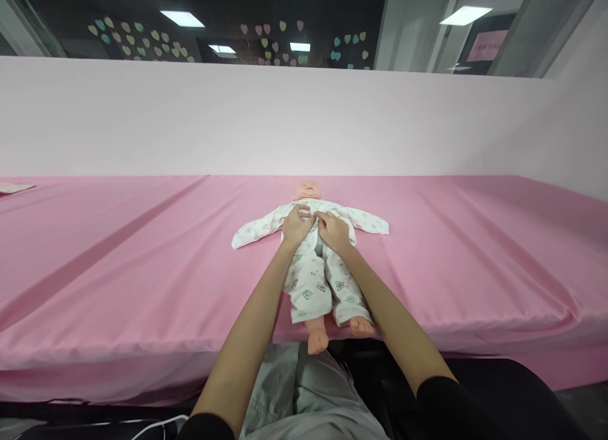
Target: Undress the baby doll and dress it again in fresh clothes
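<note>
A baby doll [308,190] lies on its back, head toward the wall and bare feet over the table's near edge. It wears a white printed top [266,226] with its long sleeves spread to both sides, and matching trousers [308,291]. My left hand [298,226] has its fingers closed on the front of the top at the chest. Beside it, my right hand [333,230] pinches the same front, the fingertips of both hands nearly meeting. Between them the top's front edges part a little over a grey patch at the belly. The exact pinched spot is hidden by my fingers.
A pink cloth [156,269] with creases covers the table. Behind it stands a white wall [266,120] below a dark window with heart stickers. At the far left lies a flat paper-like item [14,188]. A white cable [161,422] hangs near my lap.
</note>
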The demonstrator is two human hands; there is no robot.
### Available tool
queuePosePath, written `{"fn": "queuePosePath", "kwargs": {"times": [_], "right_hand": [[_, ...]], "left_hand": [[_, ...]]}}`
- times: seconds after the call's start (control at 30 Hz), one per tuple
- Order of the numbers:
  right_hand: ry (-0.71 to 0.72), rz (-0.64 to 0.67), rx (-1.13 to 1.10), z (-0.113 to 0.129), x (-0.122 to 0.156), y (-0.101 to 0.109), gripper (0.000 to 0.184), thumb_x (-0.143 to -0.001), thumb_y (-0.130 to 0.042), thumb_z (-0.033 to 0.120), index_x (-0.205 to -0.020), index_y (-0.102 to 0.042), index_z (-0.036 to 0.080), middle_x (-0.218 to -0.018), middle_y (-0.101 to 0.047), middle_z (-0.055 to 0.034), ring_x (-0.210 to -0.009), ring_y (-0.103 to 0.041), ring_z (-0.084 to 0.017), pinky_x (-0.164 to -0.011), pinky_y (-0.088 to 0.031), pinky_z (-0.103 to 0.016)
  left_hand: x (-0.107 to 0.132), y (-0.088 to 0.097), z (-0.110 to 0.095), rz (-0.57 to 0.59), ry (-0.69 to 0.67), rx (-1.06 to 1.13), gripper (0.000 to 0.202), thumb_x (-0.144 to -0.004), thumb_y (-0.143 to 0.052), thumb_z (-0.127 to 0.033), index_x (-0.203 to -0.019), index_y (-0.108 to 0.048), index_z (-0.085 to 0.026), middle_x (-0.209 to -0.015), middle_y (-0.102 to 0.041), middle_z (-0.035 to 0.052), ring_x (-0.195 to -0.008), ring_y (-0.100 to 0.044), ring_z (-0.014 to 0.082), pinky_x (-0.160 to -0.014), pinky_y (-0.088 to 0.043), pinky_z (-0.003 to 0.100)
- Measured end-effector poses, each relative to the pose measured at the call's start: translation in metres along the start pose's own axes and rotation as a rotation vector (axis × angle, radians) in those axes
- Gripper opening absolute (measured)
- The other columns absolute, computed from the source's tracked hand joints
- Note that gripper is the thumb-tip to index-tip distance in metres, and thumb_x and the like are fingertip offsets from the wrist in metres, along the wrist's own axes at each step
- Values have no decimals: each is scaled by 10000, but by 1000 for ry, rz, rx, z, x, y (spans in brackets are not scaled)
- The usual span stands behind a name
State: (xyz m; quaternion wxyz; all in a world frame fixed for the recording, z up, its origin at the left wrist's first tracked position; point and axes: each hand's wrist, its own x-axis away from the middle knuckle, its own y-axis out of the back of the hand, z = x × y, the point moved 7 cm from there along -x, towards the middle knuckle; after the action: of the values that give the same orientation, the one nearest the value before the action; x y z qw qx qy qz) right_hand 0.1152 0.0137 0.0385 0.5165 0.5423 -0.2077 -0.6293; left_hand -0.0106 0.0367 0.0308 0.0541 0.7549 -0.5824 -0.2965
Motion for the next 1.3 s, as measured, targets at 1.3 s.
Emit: {"fn": "queuePosePath", "kwargs": {"times": [1.3], "right_hand": [[-65,63,5,0,-2,-2,397,-880,-393,285,-1230,-565,362,-929,-696,-12,-904,-626,-196,-764,-438,-292]], "left_hand": [[1,-1,0,-51,-106,88,153,-666,-589,-217,-775,-482,-212,-700,-616,-55,-519,-477,89,-594,-369,225]]}}
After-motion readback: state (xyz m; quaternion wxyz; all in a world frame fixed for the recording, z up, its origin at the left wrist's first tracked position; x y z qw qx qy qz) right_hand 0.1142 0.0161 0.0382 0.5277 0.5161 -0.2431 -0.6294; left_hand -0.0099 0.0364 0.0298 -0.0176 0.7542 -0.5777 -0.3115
